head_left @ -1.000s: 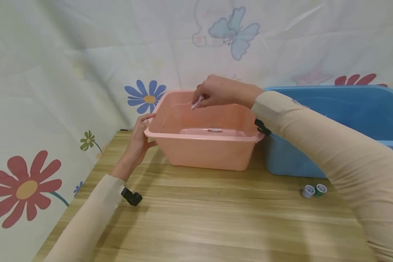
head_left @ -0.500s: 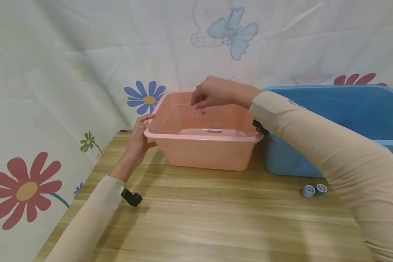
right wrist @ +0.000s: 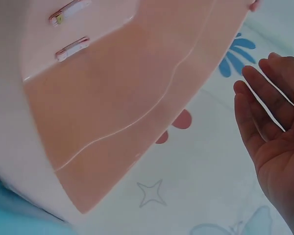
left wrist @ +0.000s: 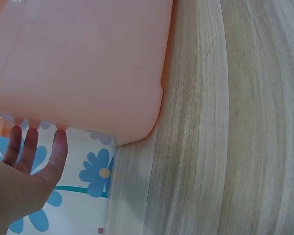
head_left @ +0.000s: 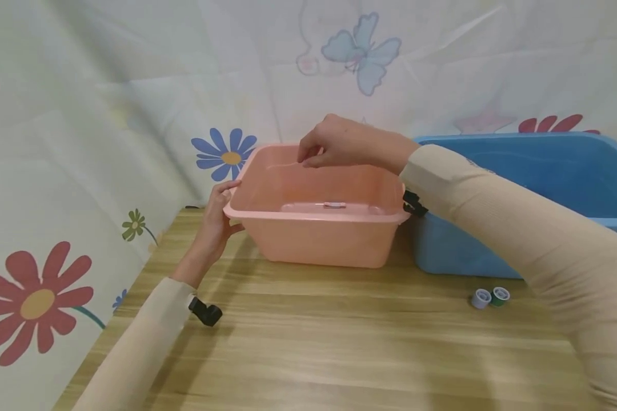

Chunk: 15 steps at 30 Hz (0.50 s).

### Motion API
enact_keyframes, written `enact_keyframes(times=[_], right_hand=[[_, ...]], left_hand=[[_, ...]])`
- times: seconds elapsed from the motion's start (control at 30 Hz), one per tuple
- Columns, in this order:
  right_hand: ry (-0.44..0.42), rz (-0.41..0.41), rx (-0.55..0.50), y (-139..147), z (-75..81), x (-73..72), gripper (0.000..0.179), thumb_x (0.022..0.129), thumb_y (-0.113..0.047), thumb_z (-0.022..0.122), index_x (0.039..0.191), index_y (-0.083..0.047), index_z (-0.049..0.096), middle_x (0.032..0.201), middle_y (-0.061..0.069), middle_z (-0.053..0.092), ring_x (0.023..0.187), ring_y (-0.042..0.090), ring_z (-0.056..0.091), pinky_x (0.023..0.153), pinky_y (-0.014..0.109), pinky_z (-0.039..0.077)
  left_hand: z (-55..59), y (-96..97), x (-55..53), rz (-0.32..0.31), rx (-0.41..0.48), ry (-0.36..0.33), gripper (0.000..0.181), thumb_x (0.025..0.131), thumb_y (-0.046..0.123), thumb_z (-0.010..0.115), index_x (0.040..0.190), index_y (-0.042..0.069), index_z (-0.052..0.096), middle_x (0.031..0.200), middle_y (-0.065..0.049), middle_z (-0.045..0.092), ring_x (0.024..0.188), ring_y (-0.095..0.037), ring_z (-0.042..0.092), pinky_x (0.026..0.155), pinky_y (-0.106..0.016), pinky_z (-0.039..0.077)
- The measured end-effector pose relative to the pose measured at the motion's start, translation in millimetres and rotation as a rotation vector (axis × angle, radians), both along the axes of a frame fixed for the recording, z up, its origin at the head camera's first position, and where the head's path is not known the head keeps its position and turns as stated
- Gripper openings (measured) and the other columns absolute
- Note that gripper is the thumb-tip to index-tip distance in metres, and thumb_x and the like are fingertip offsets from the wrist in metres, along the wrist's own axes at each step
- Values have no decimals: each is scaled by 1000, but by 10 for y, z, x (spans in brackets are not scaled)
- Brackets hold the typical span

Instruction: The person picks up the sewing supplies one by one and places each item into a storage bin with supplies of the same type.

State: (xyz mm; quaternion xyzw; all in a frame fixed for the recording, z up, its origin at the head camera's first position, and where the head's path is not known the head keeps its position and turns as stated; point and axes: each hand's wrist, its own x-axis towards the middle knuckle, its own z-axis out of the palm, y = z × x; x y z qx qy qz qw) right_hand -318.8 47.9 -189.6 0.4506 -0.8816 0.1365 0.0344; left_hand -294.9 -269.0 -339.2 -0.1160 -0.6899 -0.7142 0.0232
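Well, your left hand [head_left: 218, 210] holds the end of the pink plastic tub [head_left: 316, 241] at its rim, fingers against it, probably to stop it sliding. Your right hand [head_left: 335, 141] hangs above the opening, fingers loosely bent and holding nothing, presumably raised to clear the rim. Inside, two slim red-edged white pieces [right wrist: 72, 48] lie apart on the bottom. Rightward, your sleeve [head_left: 514, 225] partly hides the blue tub [head_left: 455, 251], contents unclear; two small spools [head_left: 481, 298] sit before it on the surface [head_left: 339, 337].
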Motion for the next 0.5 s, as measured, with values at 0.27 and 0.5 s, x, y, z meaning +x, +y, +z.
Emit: enact_keyframes(times=[0.27,0.5], right_hand=[[26,9,-86,254,51,435,20,98,-23,68,115,-17,76,106,-2,76,95,14,70,89,33,56],[143,51,-150,652,-55,850,22,97,-21,71,118,-15,75,106,-2,76,89,14,72,79,37,57]], left_hand=[[-19,-4,41,-5,13,-21,35,103,40,46,136,31,46,137,-1,47,120,-27,52,91,-50,45],[37,3,33,-6,1,-5,34,103,39,45,136,32,47,139,0,46,116,-23,53,91,-52,44]])
